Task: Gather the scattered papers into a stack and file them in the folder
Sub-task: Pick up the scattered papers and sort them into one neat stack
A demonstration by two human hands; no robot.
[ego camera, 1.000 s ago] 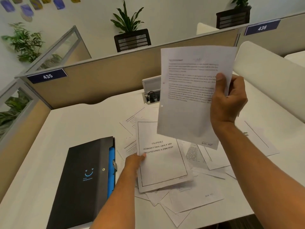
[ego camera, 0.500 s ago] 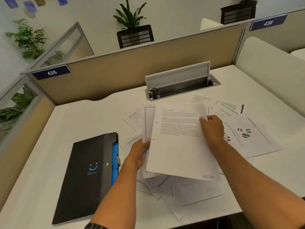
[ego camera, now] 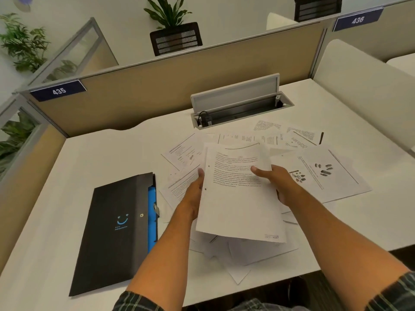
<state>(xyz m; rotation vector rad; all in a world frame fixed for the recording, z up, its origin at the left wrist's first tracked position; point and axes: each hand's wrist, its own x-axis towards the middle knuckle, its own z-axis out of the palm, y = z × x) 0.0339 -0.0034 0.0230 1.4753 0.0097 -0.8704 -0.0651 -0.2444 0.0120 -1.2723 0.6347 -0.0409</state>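
Gathering: the sheaf is down at the desk now, where a second ago the right hand alone held one sheet high, and it looks thicker.
Desk (ego camera: 112, 158): white, strewn with scattered papers (ego camera: 323, 173) right of centre; one corner pokes past the near edge.
Folder (ego camera: 116, 230): black, shut, flat at the left, blue inner edge showing, just beside the pile and untouched.
Sheaf (ego camera: 238, 198): printed page on top, tilted up off the loose pages, squeezed between both hands.
Right hand (ego camera: 283, 182): thumb across the top page, fingers curled beneath the right edge, gripping.
Left hand (ego camera: 195, 194): straight fingers pressed flat against the left edge, squaring it, no curl that I can see.
Meaning: collecting is under way but early; most sheets lie loose, filing comes later.
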